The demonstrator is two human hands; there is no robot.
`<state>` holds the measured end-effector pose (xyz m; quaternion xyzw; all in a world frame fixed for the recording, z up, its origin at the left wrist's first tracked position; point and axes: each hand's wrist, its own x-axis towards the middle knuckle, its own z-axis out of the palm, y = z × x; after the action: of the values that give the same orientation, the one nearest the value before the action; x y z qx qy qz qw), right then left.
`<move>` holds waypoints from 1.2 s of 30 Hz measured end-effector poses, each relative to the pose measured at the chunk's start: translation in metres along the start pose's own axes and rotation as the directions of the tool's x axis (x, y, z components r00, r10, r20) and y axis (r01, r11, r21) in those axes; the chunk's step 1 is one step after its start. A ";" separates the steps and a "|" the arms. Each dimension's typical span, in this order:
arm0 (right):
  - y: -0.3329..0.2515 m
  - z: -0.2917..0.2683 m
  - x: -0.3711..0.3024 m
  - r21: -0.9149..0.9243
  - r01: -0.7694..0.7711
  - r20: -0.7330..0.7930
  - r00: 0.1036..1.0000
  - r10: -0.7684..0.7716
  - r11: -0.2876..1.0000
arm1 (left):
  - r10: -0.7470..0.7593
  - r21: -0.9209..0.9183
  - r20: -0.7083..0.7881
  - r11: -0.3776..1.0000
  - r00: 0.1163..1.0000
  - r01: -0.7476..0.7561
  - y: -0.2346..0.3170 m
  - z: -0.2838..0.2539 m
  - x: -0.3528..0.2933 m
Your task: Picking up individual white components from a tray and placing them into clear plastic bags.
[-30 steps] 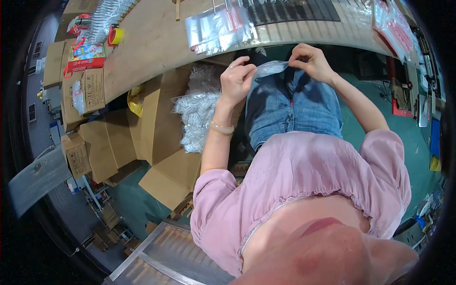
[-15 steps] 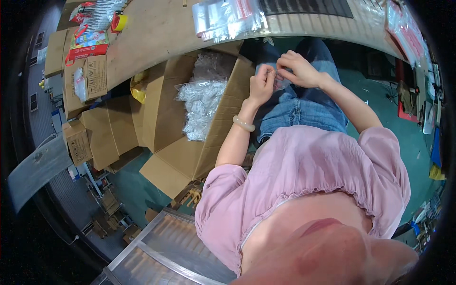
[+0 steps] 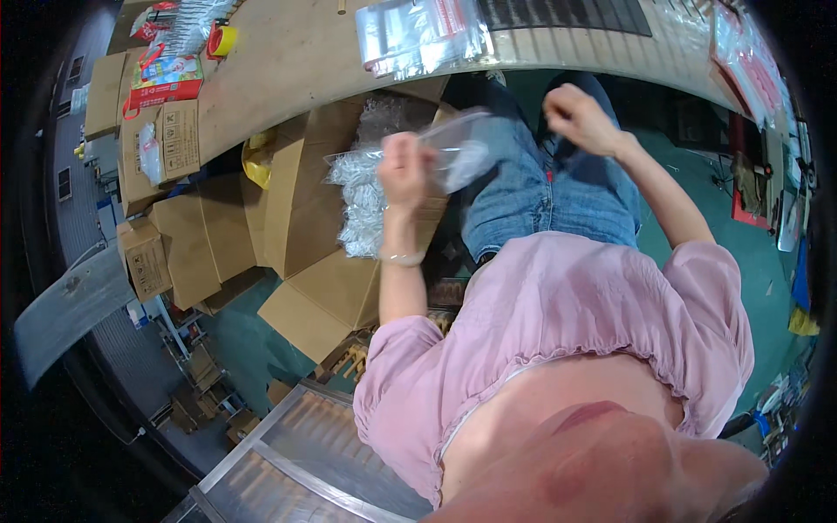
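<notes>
My left hand (image 3: 404,174) is closed on the edge of a clear plastic bag (image 3: 466,157), which trails to the right, blurred by motion. A whitish bundle shows in the bag's lower part; its kind is too smeared to name. That hand is over the right side of an open cardboard box (image 3: 296,192), where several clear bags with whitish contents (image 3: 362,222) are heaped. Above my lap, my right hand (image 3: 577,120) has its fingers curled in, with nothing visible in them, apart from the bag.
Ahead runs a table (image 3: 288,74) with a stack of flat clear bags (image 3: 423,39) near its edge. More plastic bags (image 3: 745,65) lie at its right end. At the far left are a red carton (image 3: 166,83) and a yellow tape roll (image 3: 225,40). A metal-framed surface (image 3: 296,453) stands behind left.
The hands, together at the bag over my lap before, have parted. My left hand has swung left over the box with the bag; my right has let go and moved slightly right.
</notes>
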<state>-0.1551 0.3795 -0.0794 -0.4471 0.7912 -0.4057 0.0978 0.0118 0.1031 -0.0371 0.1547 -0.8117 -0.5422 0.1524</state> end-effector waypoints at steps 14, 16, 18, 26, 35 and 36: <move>-0.046 0.033 0.019 0.222 0.001 0.074 0.997 -0.018 0.975 | 0.546 0.673 -0.203 0.681 0.813 -0.289 -0.013 0.056 0.173; -0.046 0.031 0.015 0.180 0.070 0.098 0.991 -0.089 0.981 | 0.488 0.647 -0.187 0.714 0.852 -0.267 -0.021 0.065 0.186; -0.039 0.026 0.004 0.218 -0.024 0.080 0.997 0.007 0.976 | 0.358 0.619 -0.137 0.759 0.924 -0.202 -0.020 0.069 0.193; -0.030 0.030 0.020 0.724 -0.396 0.093 0.868 0.489 0.565 | 0.550 0.573 -0.017 0.689 0.835 -0.443 -0.005 0.063 0.086; -0.031 0.049 0.033 0.817 -0.291 0.110 0.926 0.361 0.497 | 0.463 0.448 -0.110 0.813 0.879 -0.372 0.003 0.087 0.010; -0.029 0.047 0.031 0.815 -0.293 0.108 0.924 0.366 0.500 | 0.448 0.439 -0.159 0.830 0.880 -0.343 0.004 0.091 0.010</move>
<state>-0.1305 0.3216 -0.0822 -0.1751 0.5858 -0.7157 0.3375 -0.0353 0.1769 -0.0657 0.0779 -0.8923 -0.2973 0.3306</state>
